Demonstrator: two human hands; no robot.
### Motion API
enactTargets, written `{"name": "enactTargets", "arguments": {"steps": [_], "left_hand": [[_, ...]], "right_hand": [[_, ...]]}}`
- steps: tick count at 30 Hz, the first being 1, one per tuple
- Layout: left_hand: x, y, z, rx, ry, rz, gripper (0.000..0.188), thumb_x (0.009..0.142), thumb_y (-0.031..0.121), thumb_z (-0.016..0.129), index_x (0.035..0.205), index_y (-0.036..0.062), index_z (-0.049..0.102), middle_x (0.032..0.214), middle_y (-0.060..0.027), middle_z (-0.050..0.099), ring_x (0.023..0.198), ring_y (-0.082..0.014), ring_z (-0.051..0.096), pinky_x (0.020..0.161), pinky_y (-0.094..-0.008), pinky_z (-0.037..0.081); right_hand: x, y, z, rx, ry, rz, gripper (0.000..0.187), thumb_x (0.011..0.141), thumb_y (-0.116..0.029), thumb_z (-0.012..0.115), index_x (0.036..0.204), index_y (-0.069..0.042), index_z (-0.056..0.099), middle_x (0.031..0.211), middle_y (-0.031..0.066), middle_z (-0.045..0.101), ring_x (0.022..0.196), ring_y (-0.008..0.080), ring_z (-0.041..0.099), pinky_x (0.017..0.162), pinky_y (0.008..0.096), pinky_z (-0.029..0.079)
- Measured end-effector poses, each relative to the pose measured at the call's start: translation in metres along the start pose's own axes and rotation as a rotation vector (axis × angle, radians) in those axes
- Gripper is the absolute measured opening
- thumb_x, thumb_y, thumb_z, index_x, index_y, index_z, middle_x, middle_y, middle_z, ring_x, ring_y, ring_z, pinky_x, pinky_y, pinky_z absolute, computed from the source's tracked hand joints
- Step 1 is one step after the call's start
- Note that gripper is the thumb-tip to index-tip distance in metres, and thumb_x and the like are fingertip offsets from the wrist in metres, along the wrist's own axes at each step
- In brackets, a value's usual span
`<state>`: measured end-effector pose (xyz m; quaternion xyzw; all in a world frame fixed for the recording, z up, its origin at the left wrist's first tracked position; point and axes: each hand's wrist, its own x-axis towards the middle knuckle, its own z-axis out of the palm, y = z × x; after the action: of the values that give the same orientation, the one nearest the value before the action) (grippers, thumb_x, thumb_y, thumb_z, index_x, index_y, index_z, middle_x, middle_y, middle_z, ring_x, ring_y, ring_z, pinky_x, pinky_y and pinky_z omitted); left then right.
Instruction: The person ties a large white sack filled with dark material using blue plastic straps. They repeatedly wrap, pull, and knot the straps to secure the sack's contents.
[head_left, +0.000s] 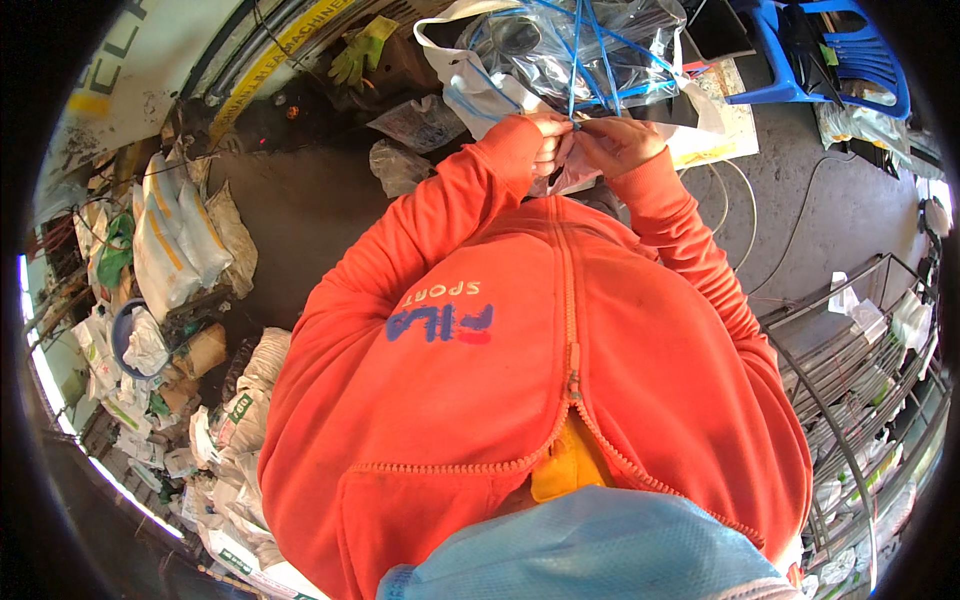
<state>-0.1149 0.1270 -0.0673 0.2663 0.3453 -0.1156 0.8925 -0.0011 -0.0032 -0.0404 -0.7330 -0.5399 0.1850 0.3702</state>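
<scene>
A bundle of see-through plastic (640,35) sits in a large white sack (708,112) at the top of the view. Strands of blue twine (574,65) cross over the bundle and run down to my fingers. My left hand (547,143) is closed, thumb and forefinger pinching the twine at the sack's near side. Close against it, my right hand (622,145) also pinches the twine, its fingertips meeting the left ones. The exact knot or crossing between the fingertips is too small to make out.
A blue plastic chair (868,55) stands at the far right. Nearer on that side is a metal rack (815,385) holding plastic scraps. Yellow gloves (360,58) lie at the far left, with crumpled plastic bags (400,168) on the floor. White sacks (170,240) and a round tub (122,335) fill the left.
</scene>
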Motion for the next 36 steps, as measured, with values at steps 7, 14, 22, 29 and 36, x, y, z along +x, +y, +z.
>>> {"name": "enactTargets", "arguments": {"steps": [7,14,22,29,36], "left_hand": [[-0.006,-0.015,-0.002,0.559,0.167,0.638,0.021,0.081,0.018,0.046,0.078,0.0037,0.060,0.067,-0.0044,0.058,0.058,-0.0162,0.054,0.053,-0.0261,0.043],[-0.008,-0.016,0.003,0.919,0.334,0.634,0.022,0.078,0.018,0.047,0.088,0.0041,0.061,0.087,-0.0091,0.060,0.080,-0.0218,0.057,0.071,-0.0276,0.044],[0.006,-0.024,-0.013,1.508,0.330,1.011,0.024,0.078,0.019,0.047,0.098,0.0095,0.057,0.093,-0.0070,0.059,0.086,-0.0219,0.056,0.075,-0.0298,0.044],[0.023,-0.029,-0.032,0.757,0.165,0.563,0.023,0.079,0.017,0.050,0.098,0.0063,0.057,0.096,-0.0027,0.057,0.087,-0.0116,0.053,0.073,-0.0221,0.042],[0.013,-0.028,-0.015,1.056,0.242,0.687,0.028,0.078,0.022,0.052,0.099,0.0041,0.055,0.095,-0.0044,0.058,0.081,-0.0144,0.054,0.069,-0.0256,0.043]], "right_hand": [[0.026,-0.004,-0.014,-0.109,-0.131,-0.147,0.012,0.067,-0.016,0.057,0.073,-0.005,0.058,0.066,0.0098,0.057,0.063,0.0267,0.055,0.058,0.0345,0.042],[0.059,0.005,-0.024,-0.346,-0.335,-0.631,0.010,0.061,-0.014,0.058,0.065,-0.006,0.054,0.063,0.0071,0.054,0.062,0.0239,0.053,0.063,0.0308,0.039],[0.057,-0.011,-0.037,-0.047,-0.542,0.329,0.028,0.069,-0.028,0.057,0.084,-0.004,0.061,0.070,0.0147,0.059,0.062,0.0277,0.057,0.058,0.0322,0.046],[0.022,-0.003,-0.017,-0.078,-0.161,0.024,0.025,0.073,-0.027,0.058,0.080,-0.003,0.061,0.074,0.0134,0.060,0.067,0.0279,0.057,0.060,0.0329,0.045],[0.043,-0.001,-0.028,0.286,-0.568,0.566,0.030,0.073,-0.026,0.054,0.084,0.001,0.060,0.068,0.0111,0.058,0.061,0.0166,0.053,0.057,0.0281,0.042]]}}
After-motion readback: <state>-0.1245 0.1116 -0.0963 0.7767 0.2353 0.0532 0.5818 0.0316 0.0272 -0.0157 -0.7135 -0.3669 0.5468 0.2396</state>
